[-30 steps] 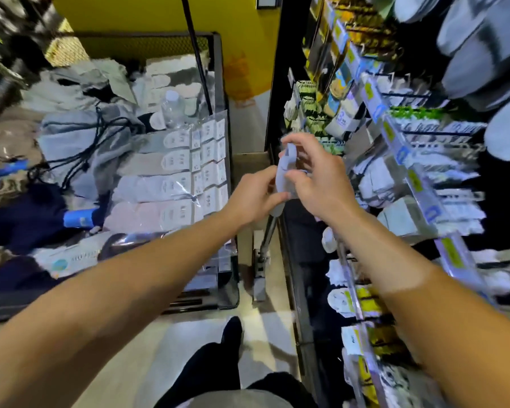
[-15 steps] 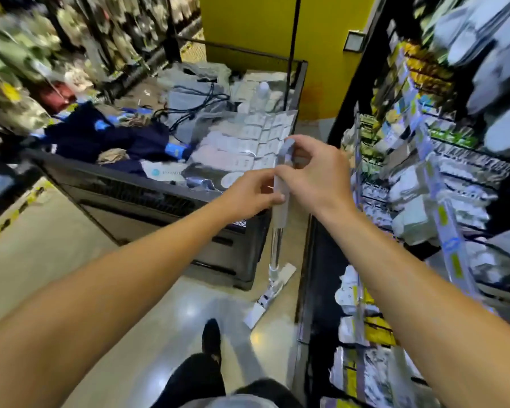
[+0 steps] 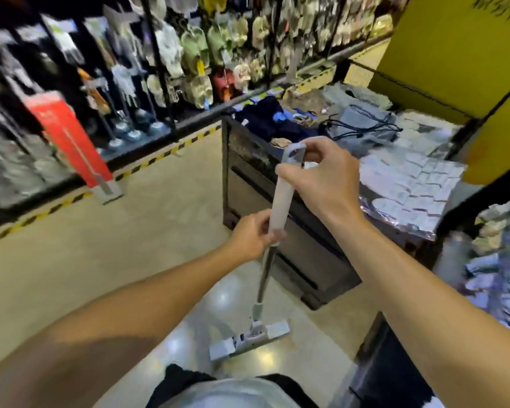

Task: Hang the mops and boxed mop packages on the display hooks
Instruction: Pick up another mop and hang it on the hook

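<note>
We stand in a shop aisle with a grey mop [image 3: 280, 207] held upright before us, its flat head [image 3: 249, 340] resting on the glossy floor [image 3: 100, 260] just ahead of our feet, beside the near corner of a dark merchandise bin [image 3: 292, 231] heaped with packed goods. Our right hand [image 3: 321, 178] pinches the top of the handle, fingers curled round the hanging loop [image 3: 295, 151]; our left hand [image 3: 253, 237] is wrapped round the lower end of the pale grip where it meets the metal shaft. Neither hand is spread; both are closed on the mop. Across the aisle, a rack [image 3: 147, 83] carries mops already hung, and a red boxed mop package [image 3: 71, 139] leans at its foot on the floor by the striped edge line. We judge the step in hand to be carrying this mop over to a hook: to do it well we would lift the head clear of the floor rather than drag it, keep the loop open and facing the hook, steady the shaft low with our left hand, and let go only once the loop has seated. The rack is blurred, so we cannot tell which hooks are free
</note>
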`<state>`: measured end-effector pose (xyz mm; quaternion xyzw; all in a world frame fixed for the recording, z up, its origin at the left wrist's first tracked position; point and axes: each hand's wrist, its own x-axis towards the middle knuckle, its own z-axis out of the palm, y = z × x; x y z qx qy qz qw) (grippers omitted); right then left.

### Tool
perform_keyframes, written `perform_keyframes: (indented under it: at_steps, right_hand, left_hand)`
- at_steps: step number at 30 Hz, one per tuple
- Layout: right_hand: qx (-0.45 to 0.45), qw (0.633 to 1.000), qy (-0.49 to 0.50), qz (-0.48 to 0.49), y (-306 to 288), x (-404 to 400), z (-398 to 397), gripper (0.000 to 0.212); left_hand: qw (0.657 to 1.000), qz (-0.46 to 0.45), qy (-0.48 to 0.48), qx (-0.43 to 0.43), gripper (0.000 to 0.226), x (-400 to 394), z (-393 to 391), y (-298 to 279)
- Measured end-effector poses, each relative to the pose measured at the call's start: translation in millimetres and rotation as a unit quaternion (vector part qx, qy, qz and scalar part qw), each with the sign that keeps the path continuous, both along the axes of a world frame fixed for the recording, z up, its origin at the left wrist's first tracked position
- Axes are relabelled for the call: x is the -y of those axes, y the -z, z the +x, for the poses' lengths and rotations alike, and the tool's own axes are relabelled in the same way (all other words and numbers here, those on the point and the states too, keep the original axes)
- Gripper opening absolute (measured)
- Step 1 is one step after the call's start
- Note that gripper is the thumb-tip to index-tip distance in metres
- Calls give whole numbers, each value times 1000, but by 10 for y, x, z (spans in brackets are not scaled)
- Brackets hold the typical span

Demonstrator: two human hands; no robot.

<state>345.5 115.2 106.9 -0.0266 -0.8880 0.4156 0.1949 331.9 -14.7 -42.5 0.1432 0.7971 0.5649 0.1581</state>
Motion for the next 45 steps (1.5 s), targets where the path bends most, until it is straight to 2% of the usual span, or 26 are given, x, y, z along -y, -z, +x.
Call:
perform_keyframes:
  at_steps: [4, 6, 8, 11, 14, 17, 20, 24, 30, 33, 39, 41, 45]
  right_hand:
    - [7, 993, -103, -58, 73, 1104, -381, 24]
    - [37, 979, -178, -88, 137, 1639, -539, 17]
    - [65, 960, -252, -99, 206, 2154, -683, 8]
    - [84, 934, -333, -99, 284, 2913, -882, 19]
    - [82, 909, -394, -111, 268, 3664, -1119, 22]
    - [68, 889, -442, -97, 156, 4475, -1405, 22]
    - [36, 868, -486, -94, 16, 5316, -1616, 19]
    - [12, 828, -552, -99, -184, 6319, -1828, 16]
    - [-11, 776, -621, -108, -577, 7734, -2136, 18]
    - [-27, 755, -646, -106, -768, 8357, -2194, 17]
    - [-65, 747, -654, -102, -1109, 9502, -2319, 22]
    - [-78, 751, -647, -106, -1229, 9890, -2339, 22]
    - [-97, 765, -625, -125, -1431, 10716, -2312, 22]
  left_hand:
    - [998, 2, -68, 10, 29, 1174, -279, 4]
    - [995, -25, -100, 5, 36, 1767, -373, -26]
    - [990, -36, -134, 0, 30, 2322, -443, -98]
    - [983, -30, -183, 1, 17, 3135, -525, -273]
    - [973, -46, -224, -26, 19, 3942, -602, -431]
    - [958, -61, -275, -51, 23, 4670, -655, -617]
    - [939, -79, -329, -66, 16, 5339, -689, -848]
    - [900, -61, -426, -69, 26, 6156, -735, -1083]
    - [823, -65, -557, -92, 37, 7221, -800, -1293]
    - [780, -76, -613, -100, 34, 7705, -846, -1395]
    - [721, -140, -668, -121, 38, 8734, -994, -1533]
    - [711, -150, -675, -127, 34, 9136, -1023, -1513]
    - [718, -153, -661, -152, 17, 9943, -1028, -1533]
